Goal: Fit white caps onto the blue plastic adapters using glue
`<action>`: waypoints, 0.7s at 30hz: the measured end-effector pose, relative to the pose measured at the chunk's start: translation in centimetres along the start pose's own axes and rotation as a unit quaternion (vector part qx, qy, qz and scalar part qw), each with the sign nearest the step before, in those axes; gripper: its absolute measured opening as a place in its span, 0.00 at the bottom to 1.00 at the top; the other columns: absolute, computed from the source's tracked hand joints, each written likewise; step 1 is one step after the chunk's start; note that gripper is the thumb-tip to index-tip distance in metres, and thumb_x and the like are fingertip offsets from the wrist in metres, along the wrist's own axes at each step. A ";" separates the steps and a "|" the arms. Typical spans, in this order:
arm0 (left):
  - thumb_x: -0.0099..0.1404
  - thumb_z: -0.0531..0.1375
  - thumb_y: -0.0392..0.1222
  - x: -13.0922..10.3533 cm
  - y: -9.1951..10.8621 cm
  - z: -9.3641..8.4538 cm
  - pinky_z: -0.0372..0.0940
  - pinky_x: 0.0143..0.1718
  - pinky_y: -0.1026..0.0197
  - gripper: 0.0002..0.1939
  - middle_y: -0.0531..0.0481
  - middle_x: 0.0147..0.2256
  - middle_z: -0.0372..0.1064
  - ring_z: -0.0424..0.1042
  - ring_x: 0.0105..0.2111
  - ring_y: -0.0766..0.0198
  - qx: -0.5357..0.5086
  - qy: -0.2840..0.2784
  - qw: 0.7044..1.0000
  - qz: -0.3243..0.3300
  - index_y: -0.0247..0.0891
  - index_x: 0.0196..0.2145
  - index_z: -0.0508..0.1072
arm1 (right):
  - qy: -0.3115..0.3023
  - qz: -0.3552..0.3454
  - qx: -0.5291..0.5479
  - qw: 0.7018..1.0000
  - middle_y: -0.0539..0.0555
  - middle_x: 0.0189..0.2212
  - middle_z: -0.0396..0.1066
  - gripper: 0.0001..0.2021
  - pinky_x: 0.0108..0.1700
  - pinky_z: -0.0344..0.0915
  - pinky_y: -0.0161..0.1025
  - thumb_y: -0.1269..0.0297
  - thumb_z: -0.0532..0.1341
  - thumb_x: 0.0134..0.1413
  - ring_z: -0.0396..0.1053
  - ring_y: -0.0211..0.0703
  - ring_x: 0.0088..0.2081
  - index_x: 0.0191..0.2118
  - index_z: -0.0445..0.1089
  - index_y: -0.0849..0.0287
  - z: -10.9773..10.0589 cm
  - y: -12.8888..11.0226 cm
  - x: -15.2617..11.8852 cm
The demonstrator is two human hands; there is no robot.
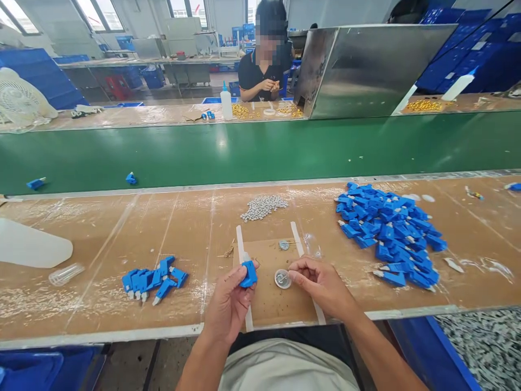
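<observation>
My left hand (232, 296) grips a small blue plastic part (248, 274) with a pale tip between thumb and fingers. My right hand (321, 282) is pinched at the right edge of a small round dish (282, 279); whatever lies between its fingertips is too small to make out. Behind the dish sits a small greyish round piece (284, 245) with a thin stick across it. To the left, several similar blue parts (154, 278) form a small group. A large heap of them (386, 233) lies at the right. Small grey pellets (264, 207) are piled farther back.
White tape strips (298, 239) edge the work spot. A white bottle (32, 243) and clear tube (65, 275) lie left. Beyond the bench runs a green belt (228, 155) carrying two blue parts. A co-worker (262, 70) sits across, beside a metal box (374, 70). Blue bins flank me below.
</observation>
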State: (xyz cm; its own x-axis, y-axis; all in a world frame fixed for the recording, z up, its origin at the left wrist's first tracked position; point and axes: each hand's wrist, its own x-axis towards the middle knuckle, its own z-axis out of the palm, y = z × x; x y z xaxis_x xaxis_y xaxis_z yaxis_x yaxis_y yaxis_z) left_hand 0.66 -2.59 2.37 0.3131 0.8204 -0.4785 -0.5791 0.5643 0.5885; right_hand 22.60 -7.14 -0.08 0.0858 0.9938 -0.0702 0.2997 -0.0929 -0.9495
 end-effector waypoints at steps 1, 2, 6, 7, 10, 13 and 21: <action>0.56 0.71 0.39 0.1 -0.1 -0.1 0.60 0.20 0.73 0.13 0.41 0.39 0.76 0.67 0.27 0.72 0.000 -0.002 1.000 -0.003 0.28 0.37 0.81 | 0.000 -0.002 -0.004 1.000 0.51 0.29 0.71 0.14 0.33 0.62 0.37 0.52 0.63 0.61 0.66 0.42 0.31 0.34 0.75 0.59 0.0 0.0 0.0; 0.57 0.71 0.39 0.1 -0.2 -0.1 0.60 0.20 0.73 0.13 0.41 0.39 0.76 0.66 0.27 0.72 0.000 -0.004 1.000 -0.006 0.28 0.37 0.81 | 0.003 -0.005 -0.008 1.000 0.51 0.29 0.70 0.14 0.33 0.61 0.37 0.53 0.63 0.61 0.66 0.42 0.31 0.34 0.75 0.59 0.0 -0.1 0.0; 0.57 0.71 0.38 0.3 -0.3 -0.5 0.61 0.19 0.74 0.12 0.42 0.38 0.76 0.66 0.26 0.73 0.002 0.006 1.000 -0.011 0.28 0.37 0.81 | 0.025 -0.045 -0.070 0.996 0.50 0.29 0.68 0.10 0.32 0.60 0.37 0.58 0.63 0.63 0.64 0.41 0.29 0.33 0.75 0.57 0.3 -0.8 0.2; 0.56 0.71 0.38 0.3 -0.3 -0.7 0.61 0.19 0.74 0.12 0.43 0.38 0.76 0.66 0.26 0.73 0.003 0.009 1.000 -0.011 0.28 0.37 0.81 | 0.030 -0.058 -0.093 0.994 0.51 0.30 0.68 0.10 0.32 0.60 0.38 0.59 0.62 0.63 0.64 0.40 0.28 0.33 0.75 0.57 0.4 -1.0 0.2; 0.56 0.71 0.39 0.4 -0.3 -1.2 0.61 0.18 0.74 0.14 0.43 0.37 0.76 0.66 0.26 0.73 0.005 0.016 1.000 -0.012 0.28 0.39 0.81 | 0.034 -0.099 -0.157 0.982 0.52 0.30 0.68 0.08 0.33 0.60 0.39 0.63 0.61 0.65 0.65 0.42 0.29 0.34 0.75 0.57 0.7 -1.6 0.2; 0.55 0.72 0.40 0.4 -0.3 -1.5 0.60 0.19 0.74 0.16 0.44 0.34 0.75 0.67 0.27 0.72 0.006 0.005 1.000 -0.020 0.28 0.40 0.81 | 0.017 -0.157 -0.212 0.964 0.55 0.33 0.69 0.09 0.36 0.61 0.40 0.67 0.57 0.67 0.67 0.45 0.34 0.38 0.75 0.56 0.8 -1.9 -0.1; 0.57 0.72 0.43 0.3 -0.3 -1.1 0.64 0.26 0.73 0.18 0.44 0.32 0.74 0.70 0.29 0.69 0.019 -0.062 0.996 -0.062 0.29 0.42 0.80 | -0.021 -0.173 -0.216 0.961 0.56 0.34 0.68 0.10 0.39 0.61 0.43 0.68 0.54 0.69 0.66 0.48 0.37 0.39 0.72 0.56 0.5 -2.1 -0.7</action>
State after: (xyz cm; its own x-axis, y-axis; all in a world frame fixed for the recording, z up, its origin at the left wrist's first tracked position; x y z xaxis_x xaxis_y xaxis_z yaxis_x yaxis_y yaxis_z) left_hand 0.12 -2.57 1.38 0.4722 0.7483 -0.4659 -0.5029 0.6628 0.5549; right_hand 21.43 -7.65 1.80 -0.1255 0.9707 0.2049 0.6706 0.2352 -0.7036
